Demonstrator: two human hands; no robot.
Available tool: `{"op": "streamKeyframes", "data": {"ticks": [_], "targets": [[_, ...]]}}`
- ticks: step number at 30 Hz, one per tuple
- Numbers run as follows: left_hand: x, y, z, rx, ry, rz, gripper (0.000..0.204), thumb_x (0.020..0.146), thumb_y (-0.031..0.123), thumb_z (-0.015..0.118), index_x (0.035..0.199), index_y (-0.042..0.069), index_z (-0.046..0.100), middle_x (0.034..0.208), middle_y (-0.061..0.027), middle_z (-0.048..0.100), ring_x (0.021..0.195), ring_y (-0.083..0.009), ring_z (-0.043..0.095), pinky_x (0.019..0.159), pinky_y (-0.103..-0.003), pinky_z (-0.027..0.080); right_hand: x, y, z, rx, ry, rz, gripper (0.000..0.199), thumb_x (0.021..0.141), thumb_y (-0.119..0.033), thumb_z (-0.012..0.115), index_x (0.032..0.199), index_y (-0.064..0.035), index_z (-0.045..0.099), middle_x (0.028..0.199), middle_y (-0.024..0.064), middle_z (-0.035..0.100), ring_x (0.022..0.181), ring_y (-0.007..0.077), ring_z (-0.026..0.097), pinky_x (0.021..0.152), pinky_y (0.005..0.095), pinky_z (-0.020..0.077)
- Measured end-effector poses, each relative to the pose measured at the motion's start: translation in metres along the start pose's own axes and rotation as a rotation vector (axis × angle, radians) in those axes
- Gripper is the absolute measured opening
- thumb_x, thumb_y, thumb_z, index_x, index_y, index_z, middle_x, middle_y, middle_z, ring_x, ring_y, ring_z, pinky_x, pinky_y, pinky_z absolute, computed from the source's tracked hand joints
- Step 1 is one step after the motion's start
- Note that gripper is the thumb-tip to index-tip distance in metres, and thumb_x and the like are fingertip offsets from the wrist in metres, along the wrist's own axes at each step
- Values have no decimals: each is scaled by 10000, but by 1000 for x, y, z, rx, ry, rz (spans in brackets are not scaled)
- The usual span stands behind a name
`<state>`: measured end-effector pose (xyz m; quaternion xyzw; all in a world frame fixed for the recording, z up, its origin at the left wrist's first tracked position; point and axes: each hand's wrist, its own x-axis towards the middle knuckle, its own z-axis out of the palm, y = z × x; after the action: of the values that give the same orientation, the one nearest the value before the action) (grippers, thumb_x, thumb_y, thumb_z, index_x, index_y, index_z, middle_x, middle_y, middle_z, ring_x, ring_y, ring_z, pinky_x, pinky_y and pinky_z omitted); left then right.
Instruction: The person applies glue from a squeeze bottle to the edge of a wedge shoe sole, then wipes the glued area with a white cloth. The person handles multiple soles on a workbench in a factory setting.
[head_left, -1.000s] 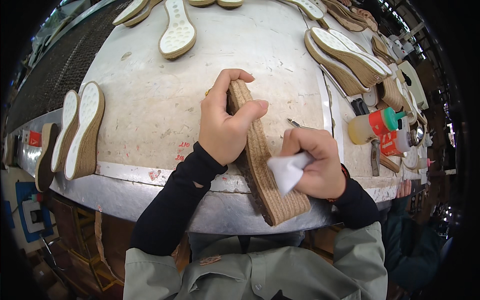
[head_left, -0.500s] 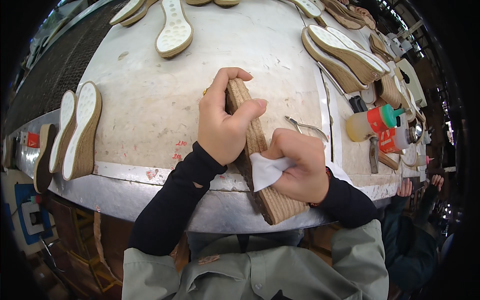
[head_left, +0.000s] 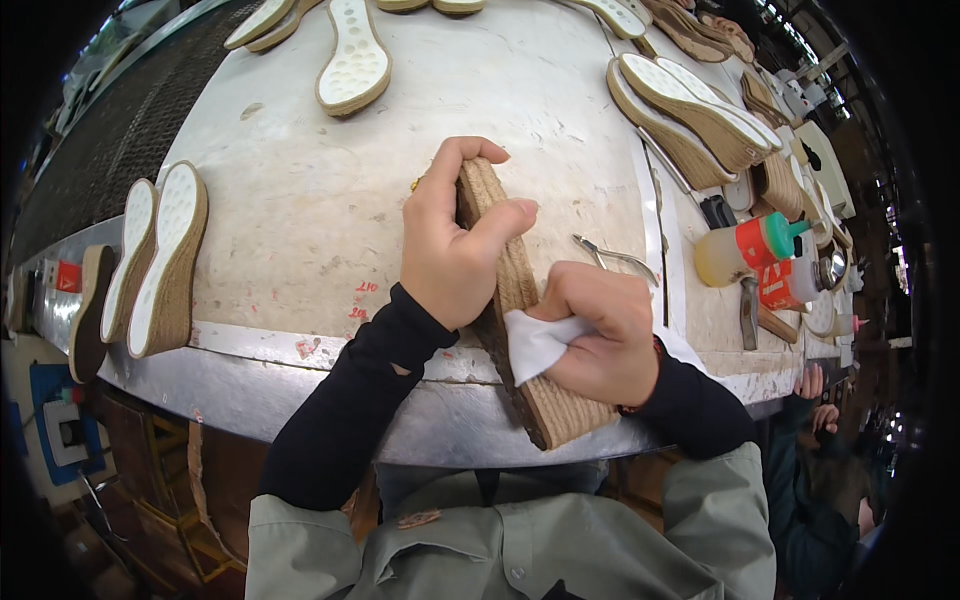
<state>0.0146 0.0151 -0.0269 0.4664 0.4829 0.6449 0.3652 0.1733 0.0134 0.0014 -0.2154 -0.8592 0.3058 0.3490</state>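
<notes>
1. Snugly, my left hand [head_left: 447,235] wraps the wedge sole [head_left: 515,278] by its narrow end; my right hand [head_left: 605,330] pinches a white cloth [head_left: 540,345] to its side
2. It seems light, stiff, rough: that narrow end holds well
3. Under the sole, a scuffed table [head_left: 290,230]; right of it, a bottle [head_left: 718,256], then a co-worker [head_left: 800,490]

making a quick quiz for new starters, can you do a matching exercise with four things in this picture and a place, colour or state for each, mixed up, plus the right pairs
1. cloth
2. green-capped bottle
3. pliers
4. left hand

a. lying on the table just beyond the right hand
b. holding the far end of the wedge sole
c. white, bunched against the wedge sole
d. yellowish contents

Pairs: 1-c, 2-d, 3-a, 4-b
</notes>
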Motion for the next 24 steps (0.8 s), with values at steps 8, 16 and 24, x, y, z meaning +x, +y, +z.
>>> {"op": "streamKeyframes", "data": {"ticks": [8, 16, 24], "targets": [[-1, 2, 0, -6, 3, -8, 324, 709, 127, 648, 985, 17, 517, 627, -5, 502, 586, -81, 449, 545, -240, 372, 1, -3, 6, -17, 76, 37, 265, 672, -7, 728, 594, -31, 475, 509, 53, 424, 425, 164, 429, 419, 272, 318], [-1, 4, 1, -19, 19, -18, 320, 708, 127, 649, 978, 19, 518, 608, 12, 459, 568, -78, 410, 531, -241, 349, -3, -4, 6, 4, 41, 84, 266, 676, -11, 718, 597, -35, 465, 507, 53, 432, 421, 158, 423, 416, 273, 316], [-2, 3, 0, -25, 19, -21, 325, 708, 129, 651, 981, 15, 518, 613, 4, 467, 574, -78, 419, 531, -241, 348, -3, -5, 4, -24, 18, 75, 248, 691, -21, 703, 615, -34, 466, 532, 74, 452, 445, 197, 452, 431, 295, 345]]}}
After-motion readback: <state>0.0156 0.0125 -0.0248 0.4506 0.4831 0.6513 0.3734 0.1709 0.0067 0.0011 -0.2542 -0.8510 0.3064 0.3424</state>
